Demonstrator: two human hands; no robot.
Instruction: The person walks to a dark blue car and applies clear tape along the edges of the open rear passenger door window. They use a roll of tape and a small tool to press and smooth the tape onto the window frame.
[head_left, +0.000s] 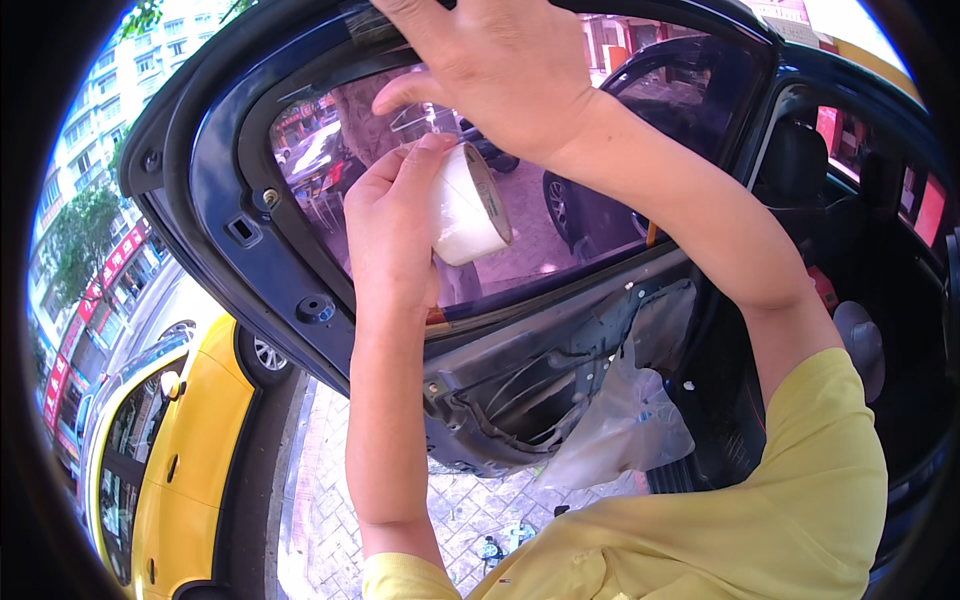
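Observation:
In my left hand (394, 225) is a wide roll of clear packing tape (469, 206), gripped at its edge between thumb and fingers. The roll is tilted, with its cardboard core facing right. My right hand (495, 71) is raised above it, at the upper frame of an opened car door (214, 142). Its thumb stands out to the left, apart from the other fingers, whose tips are cut off by the picture's top edge. Whether they touch the door frame cannot be told. Behind both hands is the purple-tinted door window (517, 277).
Below the window, the door's bare inner metal panel (525, 360) shows, with a loose plastic sheet (622, 427) hanging from it. Mechanical parts (491, 551) lie on the paving (397, 450). A yellow car (199, 420) stands at left; the dark car interior (810, 195) is at right.

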